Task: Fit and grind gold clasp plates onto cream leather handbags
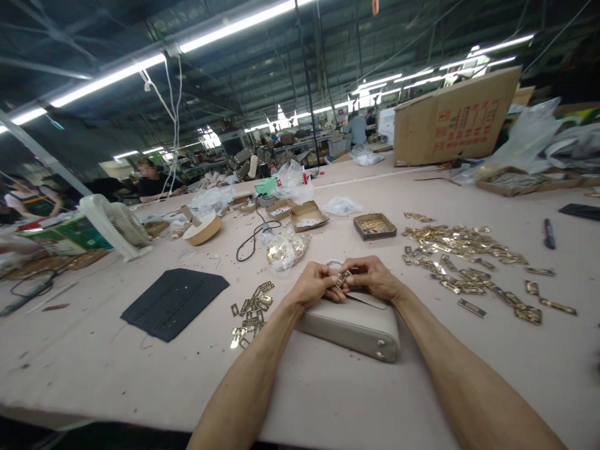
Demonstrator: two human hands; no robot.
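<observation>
A light grey handbag point(351, 328) lies on its side on the table in front of me, metal feet showing at its right end. Above it, my left hand point(315, 284) and my right hand point(372, 278) meet, fingers closed together. Between their fingertips is a small gold metal plate point(344, 279), shaped like a rectangular frame. The bag's flap point(368, 300) sits just under my right hand. Whether my left fingers also pinch the flap is hidden. Left of the bag lies a small group of gold rectangular frames point(253, 312); a larger pile of gold metal plates point(462, 247) spreads to the right.
A small dark box of tiny metal parts point(375, 226) and a plastic bag of gold pieces point(281, 251) stand beyond my hands. Black sheet point(175, 303), white fan point(115, 225) and tape roll point(202, 231) are leftward. A marker point(549, 234) and large cardboard box point(454, 119) are rightward.
</observation>
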